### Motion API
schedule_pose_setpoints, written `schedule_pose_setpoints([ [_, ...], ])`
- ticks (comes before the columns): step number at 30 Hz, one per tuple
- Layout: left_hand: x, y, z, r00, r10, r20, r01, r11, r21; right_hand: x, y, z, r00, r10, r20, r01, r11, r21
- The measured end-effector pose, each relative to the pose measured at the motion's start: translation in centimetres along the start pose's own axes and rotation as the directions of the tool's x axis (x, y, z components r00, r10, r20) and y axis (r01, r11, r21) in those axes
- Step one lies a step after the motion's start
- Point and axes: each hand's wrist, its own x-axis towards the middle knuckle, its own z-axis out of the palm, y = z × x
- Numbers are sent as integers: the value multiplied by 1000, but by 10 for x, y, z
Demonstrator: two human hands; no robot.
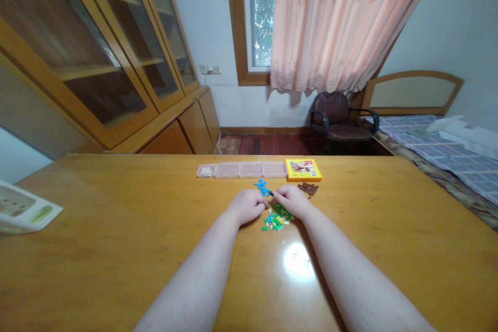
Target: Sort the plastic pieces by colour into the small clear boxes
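My left hand [248,205] and my right hand [292,200] rest close together on the wooden table [116,228], fingers curled, fingertips meeting around a tiny dark piece at about the middle. What exactly they pinch is too small to name. Under and between them lies a heap of small green and yellow bricks [277,219]. A cluster of blue bricks [262,187] lies just beyond the left fingertips. A small pile of brown bricks [307,189] sits beyond the right hand.
A clear compartment box [241,169] and a yellow toy box [303,169] lie at the table's far side. A white-green booklet [23,210] sits at the left edge. Behind stand a cabinet, a chair [338,114] and a bed.
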Motion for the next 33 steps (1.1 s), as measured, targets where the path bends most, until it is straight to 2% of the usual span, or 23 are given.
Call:
schedule_pose_setpoints([
  [5,1,-2,2,999,-32,2,32,999,27,0,1,1,1000,7,2,-7,1000,-1],
  [13,0,6,-2,988,-100,-120,109,992,64,0,-1,1,1000,20,18,-20,1000,-17],
  [23,0,11,-1,992,-107,-63,114,987,114,0,-4,0,1000,9,19,-8,1000,-25],
  [33,2,5,2,993,-88,-78,95,991,90,1,0,2,1000,10,12,-9,1000,-26],
])
